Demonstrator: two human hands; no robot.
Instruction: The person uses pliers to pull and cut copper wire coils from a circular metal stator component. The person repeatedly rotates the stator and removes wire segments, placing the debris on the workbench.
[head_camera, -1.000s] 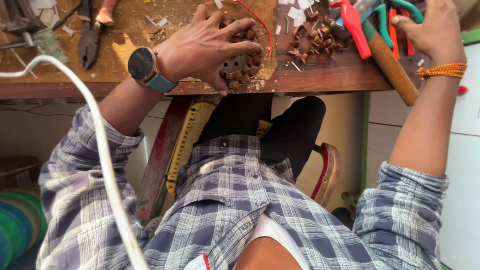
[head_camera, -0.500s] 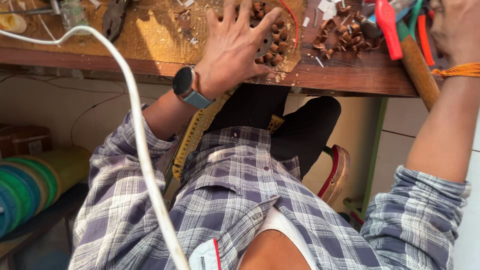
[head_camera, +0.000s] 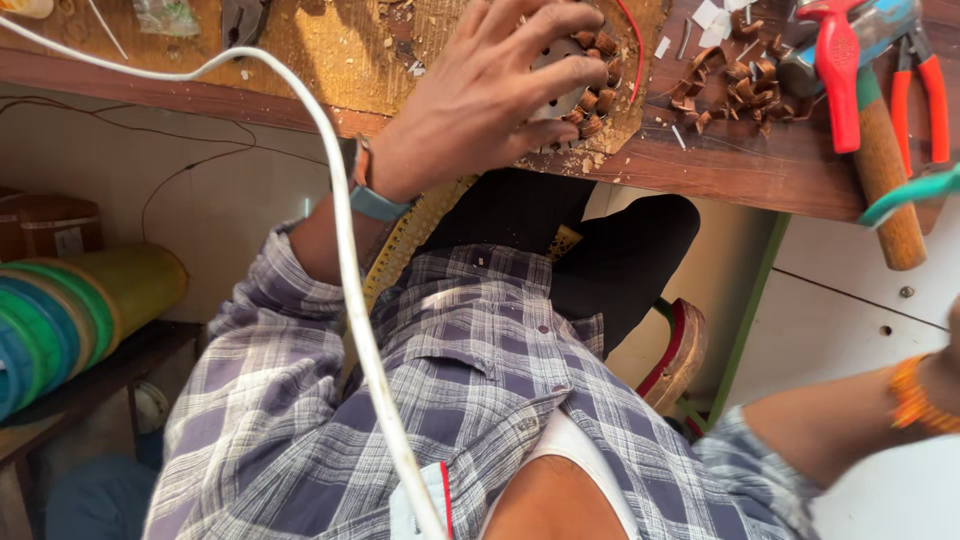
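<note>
Head view: left hand (head_camera: 480, 95) lies with fingers spread over a round motor stator (head_camera: 578, 75) with copper windings, gripping it at the near edge of the wooden workbench (head_camera: 740, 170). Right hand is out of frame; its grip cannot be told. A wooden-handled hammer (head_camera: 880, 165) and red-handled pliers (head_camera: 925, 90) lie well apart to the stator's right.

Blue-white plaid shirt (head_camera: 420, 400), red-handled pliers (head_camera: 915, 100), white cable (head_camera: 345, 260), brown workbench (head_camera: 740, 170).
</note>
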